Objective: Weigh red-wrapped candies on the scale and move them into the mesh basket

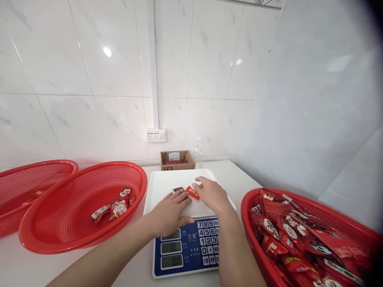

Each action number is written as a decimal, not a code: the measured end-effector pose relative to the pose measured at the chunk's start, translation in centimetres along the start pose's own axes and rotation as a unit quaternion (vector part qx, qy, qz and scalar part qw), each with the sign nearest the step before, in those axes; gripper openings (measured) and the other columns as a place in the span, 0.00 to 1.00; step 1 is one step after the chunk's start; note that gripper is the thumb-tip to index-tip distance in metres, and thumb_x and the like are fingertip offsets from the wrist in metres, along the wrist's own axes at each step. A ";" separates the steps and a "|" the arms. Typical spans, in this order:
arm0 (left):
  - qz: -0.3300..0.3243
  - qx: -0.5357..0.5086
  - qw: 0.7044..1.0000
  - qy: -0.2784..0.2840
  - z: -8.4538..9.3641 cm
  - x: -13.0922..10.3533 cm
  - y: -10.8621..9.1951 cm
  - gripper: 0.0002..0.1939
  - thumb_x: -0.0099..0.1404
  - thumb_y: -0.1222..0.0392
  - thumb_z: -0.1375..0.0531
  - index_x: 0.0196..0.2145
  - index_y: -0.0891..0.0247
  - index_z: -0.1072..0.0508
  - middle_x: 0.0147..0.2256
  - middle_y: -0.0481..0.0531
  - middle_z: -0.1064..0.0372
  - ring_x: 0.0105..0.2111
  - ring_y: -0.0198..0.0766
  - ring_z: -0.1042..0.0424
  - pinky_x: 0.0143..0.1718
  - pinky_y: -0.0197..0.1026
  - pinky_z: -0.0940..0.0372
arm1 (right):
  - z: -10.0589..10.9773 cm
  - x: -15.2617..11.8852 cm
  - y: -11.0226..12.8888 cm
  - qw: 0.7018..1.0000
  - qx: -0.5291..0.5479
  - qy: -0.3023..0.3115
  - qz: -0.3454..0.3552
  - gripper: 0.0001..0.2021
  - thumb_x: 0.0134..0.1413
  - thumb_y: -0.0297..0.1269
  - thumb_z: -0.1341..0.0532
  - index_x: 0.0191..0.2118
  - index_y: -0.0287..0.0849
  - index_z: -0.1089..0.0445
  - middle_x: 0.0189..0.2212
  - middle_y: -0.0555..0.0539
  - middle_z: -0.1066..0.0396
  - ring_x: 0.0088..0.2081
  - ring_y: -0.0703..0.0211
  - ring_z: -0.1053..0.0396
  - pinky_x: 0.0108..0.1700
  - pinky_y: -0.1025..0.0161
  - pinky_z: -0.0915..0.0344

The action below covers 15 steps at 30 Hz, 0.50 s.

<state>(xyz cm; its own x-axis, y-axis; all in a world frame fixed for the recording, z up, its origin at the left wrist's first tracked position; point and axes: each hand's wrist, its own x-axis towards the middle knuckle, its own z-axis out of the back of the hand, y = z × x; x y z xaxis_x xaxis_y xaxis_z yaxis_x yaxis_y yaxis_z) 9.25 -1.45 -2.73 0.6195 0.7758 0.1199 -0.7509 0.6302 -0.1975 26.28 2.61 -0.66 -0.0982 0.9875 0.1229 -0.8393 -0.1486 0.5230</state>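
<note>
A digital scale with a white pan and a blue keypad panel stands in front of me. On the pan lie a dark red packet and a bright red packet. My left hand is spread palm down, its fingertips over the dark red packet and partly hiding it. The fingers of my right hand are curved and apart at the right edge of the bright red packet, which lies between the two hands.
Red baskets stand at the left, one with a few packets, another at the frame's edge. A basket full of red packets is at the right. Behind the scale are a cardboard box and a clear bottle.
</note>
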 end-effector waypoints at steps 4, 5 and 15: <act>-0.003 0.017 0.999 -0.041 -0.2 -0.7 0.2 0.23 0.68 0.47 0.49 0.52 0.65 0.31 0.56 0.64 0.35 0.58 0.54 0.39 0.58 0.58 0.42 | 0.0 -0.3 0.1 0.999 -0.001 0.019 0.036 0.15 0.60 0.40 0.49 0.45 0.46 0.26 0.44 0.43 0.23 0.46 0.47 0.28 0.42 0.56 0.37; -0.003 0.016 0.999 -0.049 -0.2 -1.0 0.2 0.22 0.68 0.46 0.49 0.51 0.64 0.31 0.54 0.63 0.34 0.57 0.53 0.38 0.58 0.57 0.42 | -0.1 -0.3 0.2 0.999 -0.001 0.024 0.047 0.15 0.60 0.39 0.48 0.44 0.46 0.26 0.44 0.44 0.23 0.46 0.47 0.28 0.42 0.56 0.38; 0.061 -0.143 0.985 -0.070 0.1 -1.5 0.3 0.07 0.67 0.58 0.48 0.32 0.59 0.34 0.40 0.51 0.31 0.39 0.41 0.30 0.41 0.43 0.34 | -0.1 -1.6 1.8 0.996 0.042 0.015 0.071 0.16 0.59 0.38 0.47 0.50 0.44 0.29 0.46 0.44 0.24 0.47 0.52 0.28 0.46 0.58 0.35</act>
<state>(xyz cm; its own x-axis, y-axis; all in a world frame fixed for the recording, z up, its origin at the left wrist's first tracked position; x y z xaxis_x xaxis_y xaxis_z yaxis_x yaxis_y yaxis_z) 8.09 -2.43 -2.84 0.4768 0.8542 0.2073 -0.7097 0.5133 -0.4825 24.90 0.79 0.00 -0.2301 0.9571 0.1761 -0.7676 -0.2897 0.5718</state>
